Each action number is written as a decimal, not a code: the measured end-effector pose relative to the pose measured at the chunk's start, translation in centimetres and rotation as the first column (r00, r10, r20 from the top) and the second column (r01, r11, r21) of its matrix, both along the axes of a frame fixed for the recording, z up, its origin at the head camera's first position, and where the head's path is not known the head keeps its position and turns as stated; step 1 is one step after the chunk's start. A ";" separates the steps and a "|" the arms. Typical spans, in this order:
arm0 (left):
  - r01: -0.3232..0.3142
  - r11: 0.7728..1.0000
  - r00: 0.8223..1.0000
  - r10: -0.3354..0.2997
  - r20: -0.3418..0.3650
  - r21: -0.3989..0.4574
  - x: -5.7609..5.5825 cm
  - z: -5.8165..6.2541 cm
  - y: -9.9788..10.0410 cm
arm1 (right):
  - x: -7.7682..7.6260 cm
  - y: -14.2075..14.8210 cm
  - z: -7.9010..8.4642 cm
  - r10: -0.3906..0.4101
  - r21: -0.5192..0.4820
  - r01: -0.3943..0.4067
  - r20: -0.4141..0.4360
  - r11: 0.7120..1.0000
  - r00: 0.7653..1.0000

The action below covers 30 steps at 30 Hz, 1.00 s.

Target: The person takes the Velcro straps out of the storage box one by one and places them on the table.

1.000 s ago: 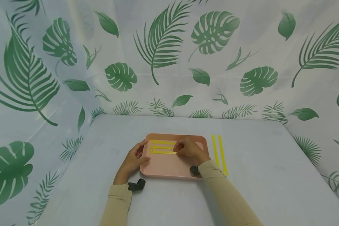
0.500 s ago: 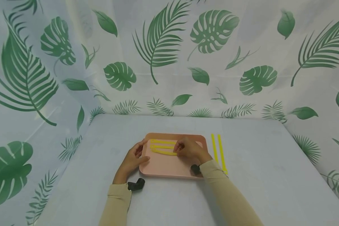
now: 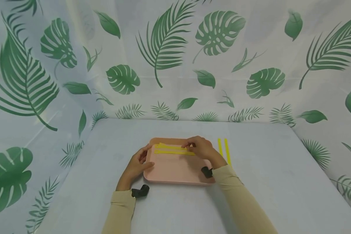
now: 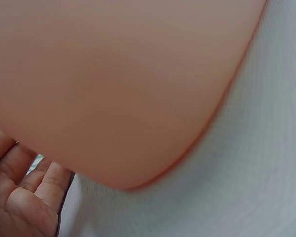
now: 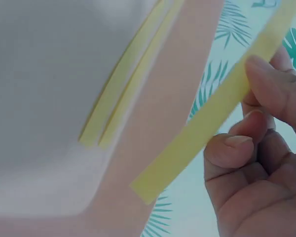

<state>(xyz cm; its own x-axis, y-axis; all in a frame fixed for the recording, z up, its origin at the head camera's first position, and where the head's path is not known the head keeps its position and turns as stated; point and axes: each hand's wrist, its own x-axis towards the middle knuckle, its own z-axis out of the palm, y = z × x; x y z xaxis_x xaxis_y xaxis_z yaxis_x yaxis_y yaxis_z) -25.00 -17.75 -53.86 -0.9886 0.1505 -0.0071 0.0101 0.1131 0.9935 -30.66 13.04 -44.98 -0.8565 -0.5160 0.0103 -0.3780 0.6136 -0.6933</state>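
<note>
A shallow pink tray (image 3: 175, 169) lies on the table. At its left end my left hand (image 3: 137, 164) grips the wall, thumb over the rim and fingers outside; the left wrist view shows part of those fingers (image 4: 52, 185) at the tray's edge. My right hand (image 3: 201, 149) is over the tray's far right part. Between thumb and fingers it pinches a flat yellow strap (image 5: 187, 143), raised above the tray. Two more yellow straps (image 3: 171, 152) lie side by side in the tray near the far wall; the held one overlaps them in the head view.
Two yellow straps (image 3: 227, 152) lie lengthwise on the white table (image 3: 269, 182) just right of the tray, their near ends hidden behind my right arm. A leaf-patterned curtain (image 3: 175, 78) encloses the back and sides. A black wrist camera (image 3: 140, 191) sits on my left wrist.
My right hand has lifted the nearest of the three straps off the tray and moved it away from me, slightly right. My left hand has stayed on the tray.
</note>
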 end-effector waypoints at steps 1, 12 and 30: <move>0.003 1.000 1.000 -0.003 -0.001 0.004 0.0 0.0 0.0 | 0.1 0.1 0.1 -0.017 0.007 0.017 -0.012 1.000 1.000; 0.015 1.000 1.000 -0.015 -0.014 0.012 0.2 0.2 0.0 | 0.4 1.0 0.2 -0.050 -0.084 0.043 -0.080 0.996 0.996; 0.030 0.999 0.999 -0.030 -0.020 0.027 0.0 -0.1 -0.1 | 1.6 2.4 0.2 -0.167 -0.244 0.140 -0.091 0.960 0.982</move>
<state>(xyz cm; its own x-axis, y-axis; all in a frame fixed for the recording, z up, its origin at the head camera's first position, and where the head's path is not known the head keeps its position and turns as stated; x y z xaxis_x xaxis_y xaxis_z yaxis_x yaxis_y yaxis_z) -25.02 -17.89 -54.00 -0.9835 0.1799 0.0171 0.0330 0.0856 0.9958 -29.10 15.41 -44.73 -0.9120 -0.3498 0.2140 -0.3739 0.4950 -0.7843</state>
